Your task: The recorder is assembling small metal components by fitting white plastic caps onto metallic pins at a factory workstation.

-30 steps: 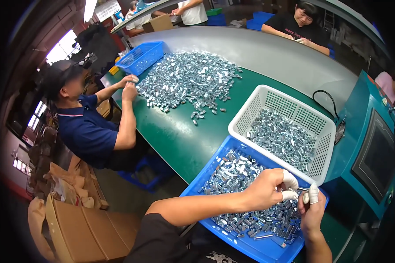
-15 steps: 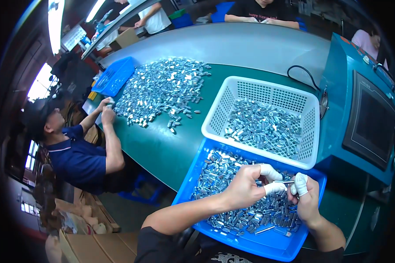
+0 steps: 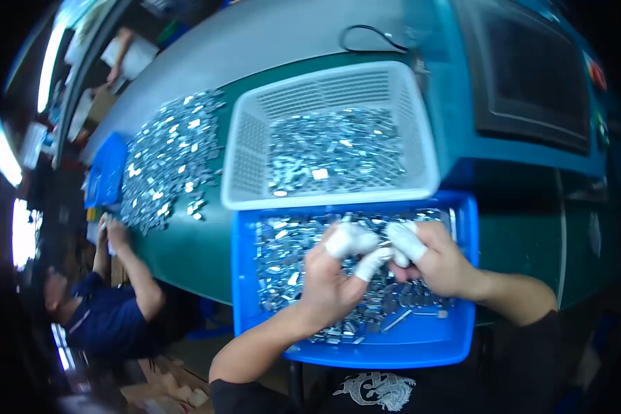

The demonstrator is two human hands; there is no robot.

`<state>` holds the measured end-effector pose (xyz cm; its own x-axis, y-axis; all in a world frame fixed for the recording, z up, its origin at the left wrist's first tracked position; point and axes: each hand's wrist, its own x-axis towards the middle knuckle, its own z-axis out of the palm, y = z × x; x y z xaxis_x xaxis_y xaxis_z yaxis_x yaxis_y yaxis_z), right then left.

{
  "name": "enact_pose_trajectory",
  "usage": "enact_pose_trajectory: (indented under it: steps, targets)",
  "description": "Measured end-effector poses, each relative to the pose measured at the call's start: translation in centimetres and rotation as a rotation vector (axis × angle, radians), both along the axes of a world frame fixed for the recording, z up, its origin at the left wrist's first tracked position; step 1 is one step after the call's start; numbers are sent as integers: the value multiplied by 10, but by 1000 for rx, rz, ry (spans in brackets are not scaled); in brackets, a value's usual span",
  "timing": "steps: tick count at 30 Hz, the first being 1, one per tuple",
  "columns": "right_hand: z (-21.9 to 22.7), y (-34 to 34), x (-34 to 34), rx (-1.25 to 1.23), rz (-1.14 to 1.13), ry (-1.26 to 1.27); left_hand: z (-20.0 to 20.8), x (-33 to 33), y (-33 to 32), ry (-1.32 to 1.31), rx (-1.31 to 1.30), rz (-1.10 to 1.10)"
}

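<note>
My left hand [image 3: 334, 276] and my right hand [image 3: 440, 261] meet above the blue tray [image 3: 355, 355], white covers on their thumbs and fingertips. A small shiny metal piece [image 3: 386, 243] is pinched between them, mostly hidden by the fingers and blurred. Both hands are closed on it. Below lie many small silvery metal cylinders [image 3: 276, 276], with a longer thin metal rod [image 3: 396, 320] near the tray's front right.
Behind the tray stands a white perforated basket [image 3: 331, 199] with more metal pieces. A teal machine with a dark screen [image 3: 531, 76] is at right. At left are a heap of pieces [image 3: 172, 159], a small blue bin [image 3: 107, 172] and a co-worker in dark blue [image 3: 117, 310].
The view has swung right, so tray, basket and heap sit farther left in the picture. My hands stay together over the tray; the metal piece between them shows less.
</note>
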<state>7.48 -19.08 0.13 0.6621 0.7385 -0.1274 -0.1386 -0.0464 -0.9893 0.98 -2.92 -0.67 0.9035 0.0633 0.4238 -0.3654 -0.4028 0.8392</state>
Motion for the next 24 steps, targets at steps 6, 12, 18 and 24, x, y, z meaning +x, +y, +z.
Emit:
enact_pose_trajectory:
  steps: [6, 12, 18, 24]
  targets:
    - [-11, -3, 9, 91, -19, 132, 3, 10, -7, -74, 114, 2]
    - [-11, -8, 9, 135, 35, 409, 3, 1, 8, 102, 97, -26]
    - [-9, -6, 12, 102, 51, 486, 18, 5, -3, -95, 257, 60]
    - [-11, -7, 15, 221, 199, 780, 27, 10, -4, -248, 376, 38]
